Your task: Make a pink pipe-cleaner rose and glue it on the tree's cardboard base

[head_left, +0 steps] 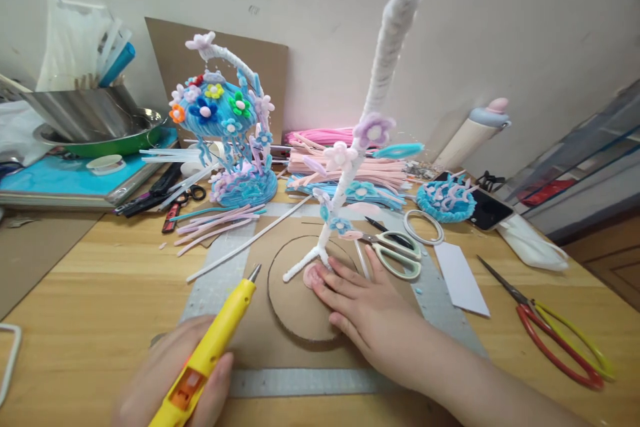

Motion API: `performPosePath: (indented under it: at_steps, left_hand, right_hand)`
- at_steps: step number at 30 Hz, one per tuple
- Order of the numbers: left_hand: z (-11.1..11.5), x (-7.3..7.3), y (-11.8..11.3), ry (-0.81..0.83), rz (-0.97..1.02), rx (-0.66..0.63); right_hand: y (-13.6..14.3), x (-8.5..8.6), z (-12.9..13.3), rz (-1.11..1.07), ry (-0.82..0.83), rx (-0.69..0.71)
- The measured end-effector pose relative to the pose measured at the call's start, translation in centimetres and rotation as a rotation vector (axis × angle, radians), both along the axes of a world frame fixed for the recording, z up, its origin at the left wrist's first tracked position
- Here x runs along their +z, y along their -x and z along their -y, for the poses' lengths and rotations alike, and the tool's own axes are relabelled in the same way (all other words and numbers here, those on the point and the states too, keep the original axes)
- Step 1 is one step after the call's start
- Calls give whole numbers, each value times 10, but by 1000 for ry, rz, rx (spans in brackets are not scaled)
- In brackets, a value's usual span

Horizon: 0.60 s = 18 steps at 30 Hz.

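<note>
Head view: a yellow glue gun [210, 347] is held in the left hand [170, 380], whose fingers are closed around its body, and the metal nozzle is pointed up and toward the cardboard disc [300, 307]. This disc is taken as the landmark. It lies flat on a grey cutting mat [215, 280] on the wooden table [90, 293]. On the far part of the disc a tall white pipe-cleaner stem [370, 100] is standing, tilted to the right, with small pastel flowers fixed along it. The right hand [370, 310] is laid flat and open on the right side of the disc, and its fingertips [323, 277] are pressed on a small pink piece at the foot of the stem. Just right of the disc, white-handled scissors [395, 250] are lying. Behind the disc, to the left, a finished blue pipe-cleaner ornament [230, 140] is seen. Far right of the disc, red-and-yellow scissors [555, 333] are placed.
</note>
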<state>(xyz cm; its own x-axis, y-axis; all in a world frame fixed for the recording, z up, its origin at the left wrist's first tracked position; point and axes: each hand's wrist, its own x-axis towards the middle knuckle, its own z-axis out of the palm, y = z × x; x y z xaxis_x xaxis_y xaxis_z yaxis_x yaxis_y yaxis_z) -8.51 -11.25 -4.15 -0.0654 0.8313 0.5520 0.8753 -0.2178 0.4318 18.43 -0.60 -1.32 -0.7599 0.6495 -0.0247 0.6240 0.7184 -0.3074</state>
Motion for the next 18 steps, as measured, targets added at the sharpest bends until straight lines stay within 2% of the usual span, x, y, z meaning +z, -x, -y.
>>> performPosePath:
  at_steps: [2, 5, 8, 10, 13, 15, 17, 18]
  left_hand:
    - [-4, 3, 10, 82, -156, 19]
    - [-10, 4, 27, 289, -325, 99]
    - [-13, -1, 41, 450, -367, 205]
    - [-12, -6, 49, 494, -365, 244]
    - [-9, -8, 57, 453, -391, 242]
    - [-9, -2, 54, 366, -452, 253]
    - [-12, 10, 37, 230, -498, 273]
    - [-16, 17, 23, 200, -497, 237]
  right_hand:
    - [-1, 4, -1, -24, 7, 4]
    - [-4, 10, -3, -99, -2, -14]
    - [-6, 11, -4, -217, -66, -106]
    - [-7, 7, -5, -271, -90, -173]
    - [-6, 0, -7, -291, -65, -235]
    - [-5, -3, -8, -286, -55, -266]
    - [-3, -4, -8, -279, -60, -287]
    - [-3, -4, -8, -279, -66, -294]
